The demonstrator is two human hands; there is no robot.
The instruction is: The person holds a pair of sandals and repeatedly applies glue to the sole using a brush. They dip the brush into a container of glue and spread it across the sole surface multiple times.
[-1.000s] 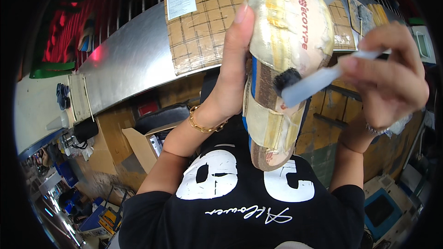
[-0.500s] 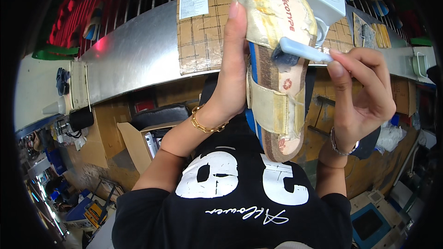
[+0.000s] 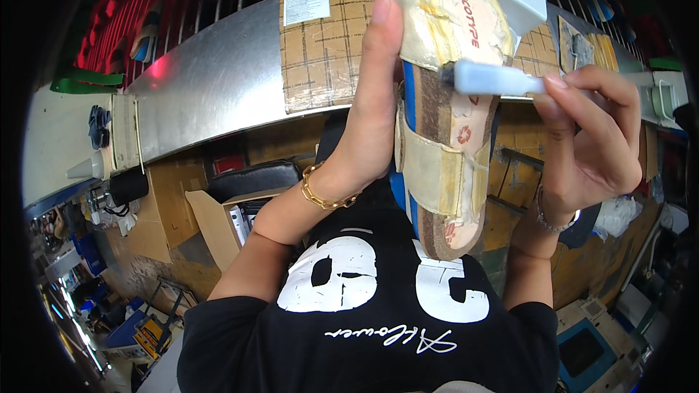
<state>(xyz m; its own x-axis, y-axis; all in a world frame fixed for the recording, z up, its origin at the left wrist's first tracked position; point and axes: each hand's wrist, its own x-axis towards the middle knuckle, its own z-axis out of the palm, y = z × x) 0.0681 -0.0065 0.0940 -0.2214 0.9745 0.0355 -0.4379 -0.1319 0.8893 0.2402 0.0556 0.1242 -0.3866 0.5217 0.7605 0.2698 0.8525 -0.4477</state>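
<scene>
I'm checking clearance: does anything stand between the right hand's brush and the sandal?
Nothing visible does. The right hand holds the brush, dark bristles by the upper strap; the left hand grips the sandal at its left.

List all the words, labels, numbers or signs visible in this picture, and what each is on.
Wording is described here, not copied.
Sandal: red lettering and small red emblems on the footbed.
Black shirt: large white characters, with white script.
Paper label: fine print, too small to read.
Cardboard: small dark print, unreadable.
Yellow item, lower left: dark lettering, too blurred.
</scene>
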